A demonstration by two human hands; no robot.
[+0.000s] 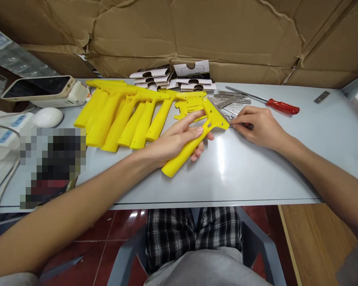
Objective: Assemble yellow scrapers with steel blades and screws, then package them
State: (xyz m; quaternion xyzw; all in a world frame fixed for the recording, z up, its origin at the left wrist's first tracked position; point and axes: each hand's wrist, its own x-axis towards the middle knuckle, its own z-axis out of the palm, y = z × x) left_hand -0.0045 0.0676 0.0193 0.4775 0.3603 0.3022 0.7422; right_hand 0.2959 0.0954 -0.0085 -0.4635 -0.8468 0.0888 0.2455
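My left hand (177,139) is closed around a yellow plastic scraper (181,159), its wide head up and to the right and its round handle end towards me. A metal strip runs along the edge of the head. Close to the head's right corner, my right hand (261,125) pinches its fingertips together low over the table. Whatever lies between them is too small to make out. Small metal screws (227,116) are scattered beside those fingers, partly hidden by the scraper head. Behind them lie several flat metal strips (231,99) and small yellow plastic pieces (183,108).
Several yellow scraper handles (107,119) lie in a row at left. A red-handled screwdriver (282,107) and a single metal blade (321,97) rest at right. Folded cards (193,71) are stacked by the cardboard (220,31). A phone (38,88) and white mouse (47,117) sit far left.
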